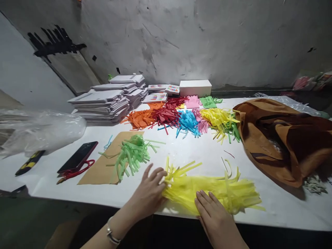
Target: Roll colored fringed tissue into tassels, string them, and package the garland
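Note:
A bundle of yellow fringed tissue paper (207, 190) lies across the front of the white table. At its left end is my left hand (151, 190), its fingers bent over the yellow strips, thumb side hidden. My right hand (214, 218) rests flat on the middle of the bundle, fingers stretched out side by side. Left of the bundle, a light green tissue tassel (133, 154) lies partly on a sheet of brown paper (95, 173). Loose strips stick up from both ends of the yellow bundle.
Orange (141, 119), dark red, blue (189, 122), pink, yellow and green fringed bundles line the back. Behind them are stacked white packets (101, 103) and a white box (195, 88). A phone (79, 157) and a cutter (29, 162) lie left; a brown bag (272, 155) lies right.

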Demonstrator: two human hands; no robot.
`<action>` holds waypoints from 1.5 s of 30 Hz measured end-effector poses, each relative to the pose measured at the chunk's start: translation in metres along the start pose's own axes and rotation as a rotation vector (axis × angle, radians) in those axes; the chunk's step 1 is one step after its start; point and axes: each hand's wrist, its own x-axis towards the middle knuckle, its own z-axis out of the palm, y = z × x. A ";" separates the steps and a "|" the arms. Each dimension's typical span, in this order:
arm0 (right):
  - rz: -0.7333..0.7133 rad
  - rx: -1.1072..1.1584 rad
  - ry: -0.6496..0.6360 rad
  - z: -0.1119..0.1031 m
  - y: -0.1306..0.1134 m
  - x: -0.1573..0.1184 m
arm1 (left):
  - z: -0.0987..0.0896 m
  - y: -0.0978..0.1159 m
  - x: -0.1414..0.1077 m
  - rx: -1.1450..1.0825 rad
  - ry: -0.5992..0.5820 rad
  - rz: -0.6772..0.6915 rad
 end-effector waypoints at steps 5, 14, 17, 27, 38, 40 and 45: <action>0.026 0.013 -0.014 -0.002 0.006 0.007 | -0.024 -0.029 -0.042 0.125 -0.007 -0.244; -0.022 0.023 -0.065 -0.002 0.015 0.017 | 0.012 0.075 0.017 -0.287 -0.146 0.100; -0.071 -0.031 -0.063 -0.015 0.026 0.015 | 0.035 0.078 0.030 -0.295 -0.066 0.065; -0.163 0.010 -0.003 -0.037 0.029 0.025 | 0.030 0.068 0.028 -0.318 -0.050 -0.001; -0.326 -0.111 -0.189 -0.046 0.044 0.011 | -0.003 -0.025 0.054 0.009 0.051 -0.105; -0.296 -0.110 -0.185 -0.042 0.043 0.012 | -0.018 -0.054 0.043 0.115 0.051 -0.150; -0.171 -0.056 -0.109 -0.030 0.033 0.024 | -0.040 -0.079 0.008 0.273 0.032 -0.363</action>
